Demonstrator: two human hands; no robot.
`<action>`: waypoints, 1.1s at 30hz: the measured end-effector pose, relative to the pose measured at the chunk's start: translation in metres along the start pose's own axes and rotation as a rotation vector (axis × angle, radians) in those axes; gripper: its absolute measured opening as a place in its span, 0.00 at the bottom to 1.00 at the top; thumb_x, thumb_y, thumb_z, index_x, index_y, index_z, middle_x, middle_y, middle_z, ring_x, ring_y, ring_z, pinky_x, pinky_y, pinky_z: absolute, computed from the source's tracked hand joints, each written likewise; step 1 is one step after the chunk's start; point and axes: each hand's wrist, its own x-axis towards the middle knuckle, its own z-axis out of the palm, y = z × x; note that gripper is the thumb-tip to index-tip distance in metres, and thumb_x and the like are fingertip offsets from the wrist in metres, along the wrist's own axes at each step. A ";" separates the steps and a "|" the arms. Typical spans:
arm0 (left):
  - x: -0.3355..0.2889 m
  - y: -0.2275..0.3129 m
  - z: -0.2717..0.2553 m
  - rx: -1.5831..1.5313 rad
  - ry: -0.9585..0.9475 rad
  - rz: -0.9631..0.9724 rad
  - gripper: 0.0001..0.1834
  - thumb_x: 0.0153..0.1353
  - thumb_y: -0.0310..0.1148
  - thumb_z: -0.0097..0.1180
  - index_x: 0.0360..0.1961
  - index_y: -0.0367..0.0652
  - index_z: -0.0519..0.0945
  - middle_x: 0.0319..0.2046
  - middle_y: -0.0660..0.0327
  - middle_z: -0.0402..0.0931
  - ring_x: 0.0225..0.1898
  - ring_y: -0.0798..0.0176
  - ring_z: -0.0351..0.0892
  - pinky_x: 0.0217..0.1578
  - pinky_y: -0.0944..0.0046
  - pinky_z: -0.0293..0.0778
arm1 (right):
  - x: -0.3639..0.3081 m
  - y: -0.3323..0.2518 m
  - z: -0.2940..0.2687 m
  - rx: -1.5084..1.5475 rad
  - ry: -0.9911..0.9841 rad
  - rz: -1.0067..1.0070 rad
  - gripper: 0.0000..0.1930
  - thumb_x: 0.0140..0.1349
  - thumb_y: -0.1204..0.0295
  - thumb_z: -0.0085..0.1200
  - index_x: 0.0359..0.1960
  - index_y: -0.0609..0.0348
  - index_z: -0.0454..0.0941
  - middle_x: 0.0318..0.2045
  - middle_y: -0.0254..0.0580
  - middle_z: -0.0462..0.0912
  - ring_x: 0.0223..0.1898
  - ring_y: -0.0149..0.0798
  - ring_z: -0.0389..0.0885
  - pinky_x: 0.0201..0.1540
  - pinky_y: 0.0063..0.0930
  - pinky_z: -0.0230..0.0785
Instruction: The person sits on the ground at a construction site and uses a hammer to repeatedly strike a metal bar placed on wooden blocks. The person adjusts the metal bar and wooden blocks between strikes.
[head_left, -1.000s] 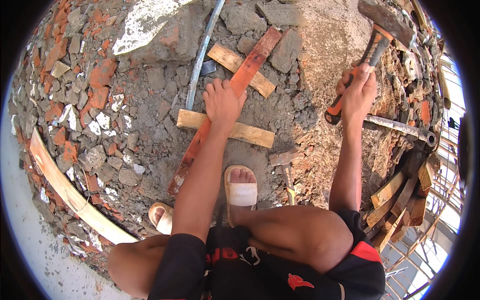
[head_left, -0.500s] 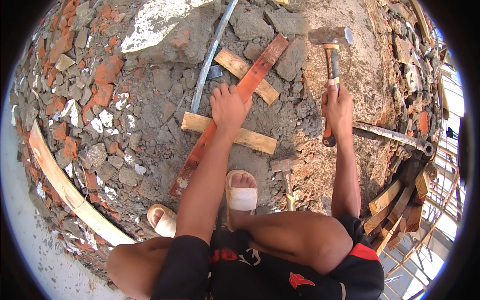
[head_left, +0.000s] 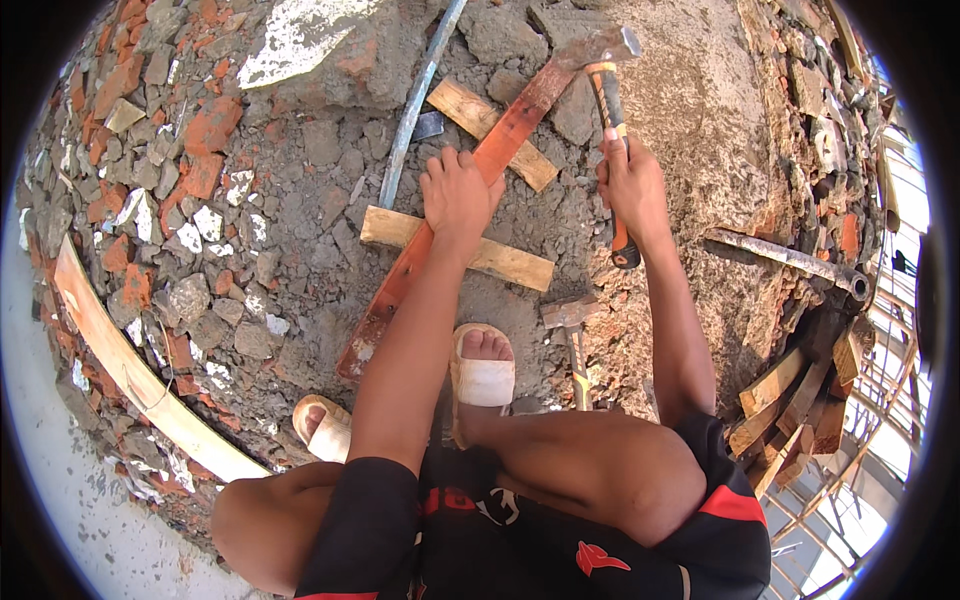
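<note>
My right hand (head_left: pixel 632 185) grips the orange and black handle of a claw hammer (head_left: pixel 604 80). Its steel head rests on the far end of a long red-painted board (head_left: pixel 400 285). My left hand (head_left: pixel 458 195) presses flat on that board where it crosses a pale wooden batten (head_left: pixel 505 262). A second pale batten (head_left: pixel 465 108) lies under the board farther away. The board runs diagonally over grey rubble.
A second hammer (head_left: pixel 572 335) lies beside my sandalled right foot (head_left: pixel 483 365). A grey metal rod (head_left: pixel 418 100), broken bricks (head_left: pixel 195 135), a curved pale plank (head_left: pixel 120 365) at the left, a rusty pipe (head_left: pixel 785 258) and stacked wood scraps (head_left: pixel 800 400) at the right surround me.
The hammer has swung down from raised at the right onto the far end of the red board. My left hand has stayed on the board.
</note>
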 end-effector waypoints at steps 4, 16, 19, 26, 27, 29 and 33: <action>-0.001 -0.001 0.003 -0.022 0.025 0.007 0.29 0.57 0.53 0.66 0.47 0.37 0.82 0.46 0.55 0.76 0.50 0.50 0.74 0.51 0.50 0.71 | -0.009 -0.044 -0.060 0.294 0.258 -0.316 0.23 0.79 0.51 0.40 0.38 0.61 0.74 0.18 0.29 0.71 0.17 0.24 0.67 0.18 0.22 0.58; 0.002 0.004 0.003 -0.054 -0.021 -0.006 0.30 0.56 0.54 0.66 0.46 0.37 0.82 0.47 0.56 0.75 0.51 0.50 0.74 0.52 0.50 0.71 | 0.031 0.081 0.051 -0.017 -0.015 0.042 0.24 0.77 0.53 0.41 0.37 0.64 0.76 0.21 0.46 0.80 0.23 0.44 0.82 0.30 0.42 0.73; 0.001 0.000 -0.001 -0.011 -0.037 -0.008 0.30 0.57 0.56 0.66 0.45 0.38 0.81 0.45 0.57 0.74 0.51 0.53 0.73 0.53 0.53 0.71 | 0.011 0.024 0.000 0.149 0.106 -0.043 0.24 0.79 0.54 0.40 0.34 0.61 0.75 0.17 0.34 0.73 0.17 0.28 0.72 0.20 0.29 0.64; 0.000 -0.002 0.003 -0.037 -0.003 -0.014 0.30 0.56 0.54 0.67 0.46 0.37 0.82 0.46 0.56 0.75 0.51 0.50 0.74 0.52 0.51 0.71 | -0.002 -0.041 -0.059 0.412 0.525 -0.495 0.21 0.79 0.54 0.42 0.41 0.62 0.73 0.17 0.31 0.70 0.16 0.23 0.69 0.17 0.21 0.58; 0.000 -0.002 0.003 -0.038 0.003 -0.011 0.30 0.55 0.54 0.67 0.46 0.37 0.82 0.46 0.56 0.75 0.51 0.50 0.74 0.52 0.50 0.71 | 0.000 -0.031 -0.044 0.450 0.513 -0.507 0.20 0.78 0.55 0.42 0.42 0.63 0.73 0.17 0.33 0.72 0.17 0.25 0.71 0.18 0.23 0.60; -0.001 -0.001 0.002 -0.043 -0.002 -0.014 0.30 0.55 0.54 0.68 0.46 0.38 0.82 0.46 0.56 0.75 0.51 0.50 0.74 0.52 0.50 0.71 | 0.001 0.005 0.002 0.267 0.466 -0.415 0.20 0.77 0.56 0.45 0.44 0.64 0.73 0.19 0.41 0.76 0.19 0.34 0.78 0.22 0.31 0.67; -0.003 0.017 0.001 -0.083 -0.030 0.007 0.29 0.55 0.54 0.68 0.46 0.38 0.82 0.46 0.56 0.76 0.51 0.50 0.75 0.52 0.50 0.71 | 0.012 0.108 0.090 -0.387 0.186 -0.228 0.19 0.78 0.57 0.44 0.39 0.62 0.75 0.20 0.36 0.76 0.18 0.31 0.75 0.21 0.30 0.67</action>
